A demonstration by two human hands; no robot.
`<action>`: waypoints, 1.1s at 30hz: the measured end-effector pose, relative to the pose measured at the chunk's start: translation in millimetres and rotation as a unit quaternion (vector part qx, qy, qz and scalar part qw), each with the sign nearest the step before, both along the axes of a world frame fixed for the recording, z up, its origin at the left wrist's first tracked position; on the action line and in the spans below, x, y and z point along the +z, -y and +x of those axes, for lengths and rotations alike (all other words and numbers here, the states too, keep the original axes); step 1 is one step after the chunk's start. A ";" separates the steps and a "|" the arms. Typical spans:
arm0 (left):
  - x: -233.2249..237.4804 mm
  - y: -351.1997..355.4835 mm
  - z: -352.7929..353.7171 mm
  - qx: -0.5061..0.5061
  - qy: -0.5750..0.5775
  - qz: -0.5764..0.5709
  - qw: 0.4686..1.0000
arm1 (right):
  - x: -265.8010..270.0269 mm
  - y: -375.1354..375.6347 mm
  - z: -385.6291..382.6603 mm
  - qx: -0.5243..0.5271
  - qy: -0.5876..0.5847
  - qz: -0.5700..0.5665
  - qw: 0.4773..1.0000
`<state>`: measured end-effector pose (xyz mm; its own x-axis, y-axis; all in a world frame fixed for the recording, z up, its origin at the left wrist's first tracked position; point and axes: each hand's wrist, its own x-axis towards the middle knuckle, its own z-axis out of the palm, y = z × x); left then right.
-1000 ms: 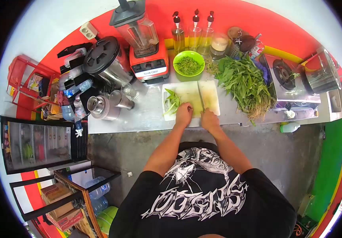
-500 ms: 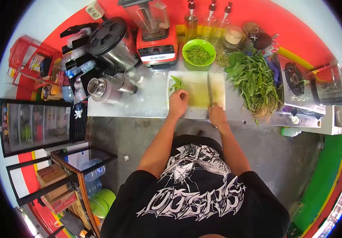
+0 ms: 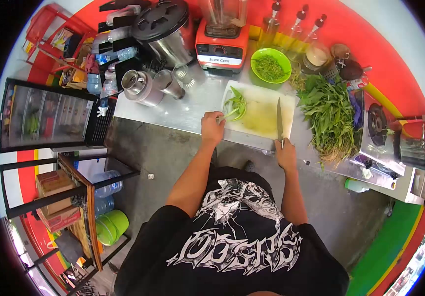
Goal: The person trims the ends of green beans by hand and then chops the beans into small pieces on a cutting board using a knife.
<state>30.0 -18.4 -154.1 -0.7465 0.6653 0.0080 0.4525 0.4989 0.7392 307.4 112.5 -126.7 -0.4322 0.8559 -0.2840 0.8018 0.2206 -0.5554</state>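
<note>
Fingers closed, my left hand point(image 3: 213, 128) holds the pale stem end of some green leaves point(image 3: 237, 103) at the left edge of a white cutting board point(image 3: 259, 129). The leaves lie over the board's left part. My right hand point(image 3: 286, 154) grips a knife point(image 3: 279, 118) by its handle, the blade resting along the board's right side and pointing away from me. A wet yellow-green stain marks the board between leaves and blade. Behind the board stands a lime green bowl point(image 3: 287, 60) of chopped greens point(image 3: 270, 68). A large heap of leafy greens point(image 3: 327, 113) lies to the right.
A red blender point(image 3: 222, 47), a steel pot with black lid point(image 3: 160, 37) and metal cups point(image 3: 169, 84) stand at the back left. Oil bottles point(image 3: 291, 37) are behind the bowl. A gas stove point(image 3: 378, 126) sits at the right, with a shelf rack point(image 3: 91, 217) at lower left.
The view has turned and shifted. My left hand has moved from over the board to its left edge, drawing the stem end toward it. The knife stays in my right hand.
</note>
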 end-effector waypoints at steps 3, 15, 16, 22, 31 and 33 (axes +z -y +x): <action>-5.0 1.2 -0.9 -0.020 -0.045 0.013 0.999 | 4.4 -5.8 8.0 0.010 -0.038 0.008 0.999; 31.4 -2.7 11.8 0.023 -0.065 0.080 0.994 | 10.9 11.3 13.3 -0.018 -0.151 -0.002 0.988; 35.4 -5.6 13.2 0.014 -0.078 0.097 0.992 | 10.6 11.3 14.9 -0.022 -0.152 -0.001 0.988; 65.4 -28.0 37.6 -0.078 -0.093 0.151 0.981 | 16.3 6.4 19.9 -0.016 -0.179 -0.012 0.984; 45.2 -37.9 94.6 -0.269 -0.129 0.074 0.952 | 3.5 15.3 25.1 -0.027 -0.199 -0.042 0.979; 30.1 -43.7 91.3 -0.284 -0.150 0.060 0.945 | -1.9 16.3 20.6 -0.023 -0.195 -0.032 0.980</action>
